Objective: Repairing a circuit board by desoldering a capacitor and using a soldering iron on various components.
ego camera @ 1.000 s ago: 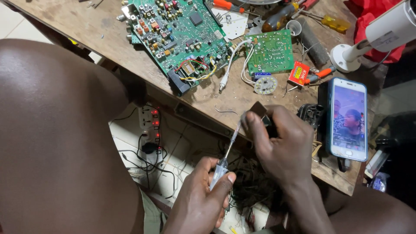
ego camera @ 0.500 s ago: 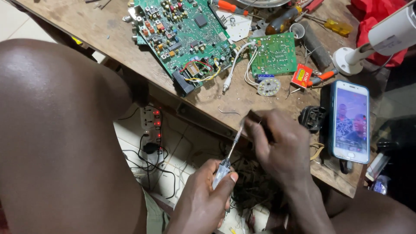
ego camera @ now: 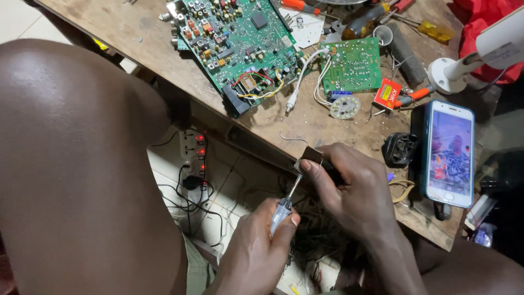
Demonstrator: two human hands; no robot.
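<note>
A small dark part (ego camera: 315, 157) sits at the centre of the frame, just off the near edge of the desk (ego camera: 131, 33), pinched in the grip of the right hand (ego camera: 355, 191), whose fingers wrap most of it so that its kind cannot be told. The tip of a small screwdriver (ego camera: 285, 201) with a clear handle meets the part's lower left corner; the left hand (ego camera: 256, 251) below it has its grip clenched round the handle. Judging from this, the screw work is under way and not finished: the part is in one piece and the tool is engaged. On the desk above lie a large green circuit board (ego camera: 240, 43), a smaller green board (ego camera: 352, 65), a round white LED disc (ego camera: 345, 107), and at right a lit phone (ego camera: 448, 153) beside a black plug (ego camera: 401, 149). Below left, a power strip (ego camera: 197, 155) lies on the floor.
</note>
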